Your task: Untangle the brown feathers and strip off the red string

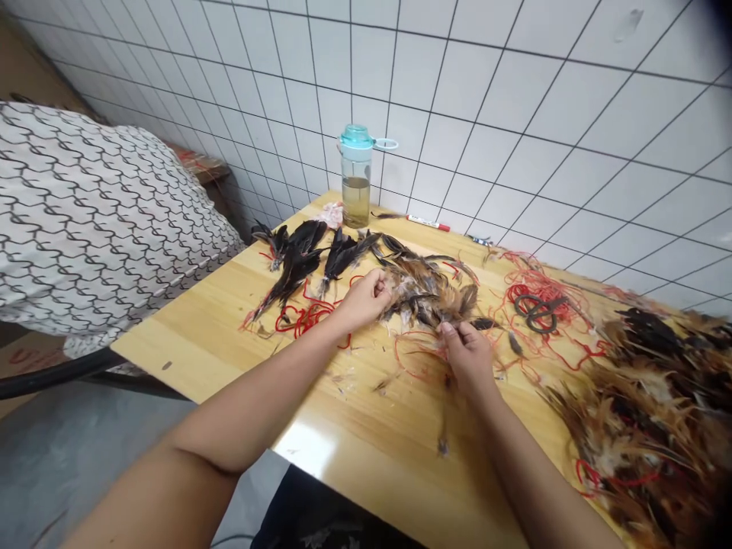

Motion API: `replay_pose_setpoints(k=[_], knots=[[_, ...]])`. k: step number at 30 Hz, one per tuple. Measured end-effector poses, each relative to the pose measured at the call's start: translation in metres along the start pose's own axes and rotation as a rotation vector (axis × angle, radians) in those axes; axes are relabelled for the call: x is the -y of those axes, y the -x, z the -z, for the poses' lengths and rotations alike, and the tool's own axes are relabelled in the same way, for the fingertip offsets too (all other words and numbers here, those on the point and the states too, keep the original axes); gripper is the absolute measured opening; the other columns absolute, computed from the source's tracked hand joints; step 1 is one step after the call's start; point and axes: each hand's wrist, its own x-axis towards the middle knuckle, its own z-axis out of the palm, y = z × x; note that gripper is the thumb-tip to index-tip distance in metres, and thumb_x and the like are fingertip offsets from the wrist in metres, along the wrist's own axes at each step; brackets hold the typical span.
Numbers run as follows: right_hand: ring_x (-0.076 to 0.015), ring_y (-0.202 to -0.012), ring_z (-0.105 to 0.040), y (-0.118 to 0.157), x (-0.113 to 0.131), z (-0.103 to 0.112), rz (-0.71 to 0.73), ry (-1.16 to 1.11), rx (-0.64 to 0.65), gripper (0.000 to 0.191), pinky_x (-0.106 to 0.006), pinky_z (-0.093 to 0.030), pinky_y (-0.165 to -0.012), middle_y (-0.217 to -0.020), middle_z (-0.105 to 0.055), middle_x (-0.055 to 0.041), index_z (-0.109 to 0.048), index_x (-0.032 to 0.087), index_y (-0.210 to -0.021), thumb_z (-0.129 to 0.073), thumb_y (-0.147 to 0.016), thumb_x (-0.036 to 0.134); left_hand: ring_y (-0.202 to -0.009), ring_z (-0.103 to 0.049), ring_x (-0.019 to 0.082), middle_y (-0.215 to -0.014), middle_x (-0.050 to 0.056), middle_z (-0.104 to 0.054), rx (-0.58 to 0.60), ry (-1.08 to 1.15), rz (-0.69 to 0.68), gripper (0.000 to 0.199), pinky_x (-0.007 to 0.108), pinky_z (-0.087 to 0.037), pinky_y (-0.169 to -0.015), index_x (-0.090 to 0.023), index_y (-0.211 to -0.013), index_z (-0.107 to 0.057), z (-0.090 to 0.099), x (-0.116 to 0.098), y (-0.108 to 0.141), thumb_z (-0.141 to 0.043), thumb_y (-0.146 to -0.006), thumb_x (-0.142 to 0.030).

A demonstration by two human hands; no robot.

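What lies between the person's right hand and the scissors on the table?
In the head view, loose strands of red thread and a small dark feather lie between the right hand and the scissors.

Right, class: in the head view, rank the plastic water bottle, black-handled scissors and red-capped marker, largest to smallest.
Largest: plastic water bottle. The black-handled scissors and red-capped marker look about equal, and the scissors lie nearer the camera, so neither can be ranked.

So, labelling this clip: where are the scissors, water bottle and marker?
Scissors [540, 309], head view, on the dark handles.
Water bottle [355, 202], head view, on the yellowish liquid inside.
Marker [422, 222], head view, on the white barrel.
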Motion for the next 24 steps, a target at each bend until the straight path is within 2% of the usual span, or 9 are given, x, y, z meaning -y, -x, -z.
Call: replay_pose_setpoints(k=[4, 6, 9, 11, 15, 17, 21, 24], knots=[[-0.0139, -0.058, -0.045, -0.004, -0.003, -0.006, 0.034, 0.017, -0.008, 0.036, -0.026, -0.036, -0.055, -0.056, -0.05, 0.0024, -0.062, 0.017, -0.07, -0.055, -0.079, 0.052, -0.058, -0.042, 0.01, -0.063, -0.005, -0.046, 0.066, -0.041, -0.003, 0.016, 0.022, -0.03, -0.054, -0.018, -0.072, -0.046, 0.001, -0.004, 0.002, -0.05, -0.083, -0.03], [-0.0137, -0.057, -0.045, -0.004, -0.008, -0.004, 0.041, 0.038, -0.008, 0.036, -0.026, -0.036, -0.055, -0.055, -0.048, 0.0027, -0.061, 0.017, -0.068, -0.054, -0.079, 0.051, -0.058, -0.043, 0.011, -0.061, -0.004, -0.046, 0.063, -0.102, -0.042, 0.023, 0.023, -0.031, -0.055, -0.018, -0.068, -0.047, 0.001, -0.006, 0.002, -0.048, -0.085, -0.033], [-0.0141, -0.057, -0.046, -0.005, -0.015, -0.001, 0.051, 0.054, -0.019, 0.035, -0.027, -0.037, -0.055, -0.056, -0.05, 0.002, -0.058, 0.018, -0.066, -0.054, -0.08, 0.05, -0.068, -0.049, 0.013, -0.067, 0.0, -0.054, 0.009, -0.211, -0.149, 0.025, 0.025, -0.037, -0.064, -0.017, -0.066, -0.053, 0.002, -0.005, 0.002, -0.048, -0.086, -0.029], [-0.0137, -0.056, -0.045, -0.004, -0.016, -0.002, 0.063, 0.065, -0.023, 0.035, -0.027, -0.037, -0.055, -0.056, -0.05, 0.0021, -0.055, 0.019, -0.064, -0.053, -0.081, 0.049, -0.077, -0.054, 0.015, -0.078, 0.003, -0.062, -0.047, -0.219, -0.198, 0.022, 0.027, -0.04, -0.071, -0.017, -0.07, -0.059, 0.003, -0.005, 0.001, -0.048, -0.087, -0.026], [-0.0123, -0.054, -0.041, -0.002, -0.015, -0.008, 0.132, 0.094, -0.01, 0.037, -0.026, -0.035, -0.054, -0.054, -0.045, 0.0033, -0.046, 0.02, -0.057, -0.053, -0.082, 0.047, -0.082, -0.058, 0.015, -0.088, 0.004, -0.067, -0.13, -0.082, -0.146, 0.02, 0.027, -0.043, -0.073, -0.017, -0.084, -0.064, 0.003, -0.008, 0.003, -0.049, -0.087, -0.029], [-0.0123, -0.055, -0.042, 0.0, -0.013, -0.01, 0.153, 0.1, -0.007, 0.038, -0.026, -0.035, -0.054, -0.054, -0.043, 0.0035, -0.043, 0.021, -0.055, -0.052, -0.083, 0.046, -0.073, -0.057, 0.013, -0.081, 0.003, -0.066, -0.086, 0.058, -0.069, 0.022, 0.025, -0.043, -0.067, -0.016, -0.085, -0.064, 0.001, -0.012, 0.006, -0.051, -0.086, -0.033], [-0.0125, -0.054, -0.042, 0.001, -0.01, -0.01, 0.16, 0.103, -0.014, 0.037, -0.026, -0.034, -0.054, -0.053, -0.044, 0.0031, -0.048, 0.02, -0.055, -0.053, -0.082, 0.045, -0.063, -0.053, 0.01, -0.069, 0.0, -0.06, 0.142, 0.349, 0.048, 0.024, 0.021, -0.042, -0.061, -0.014, -0.079, -0.058, -0.01, -0.022, 0.015, -0.058, -0.081, -0.037], [-0.0125, -0.054, -0.042, 0.0, -0.009, -0.011, 0.185, 0.089, -0.014, 0.036, -0.026, -0.034, -0.054, -0.054, -0.044, 0.0028, -0.05, 0.02, -0.055, -0.053, -0.082, 0.043, -0.062, -0.054, 0.009, -0.07, 0.0, -0.059, 0.243, 0.418, 0.083, 0.025, 0.021, -0.042, -0.061, -0.013, -0.077, -0.056, -0.02, -0.027, 0.022, -0.059, -0.08, -0.038]])
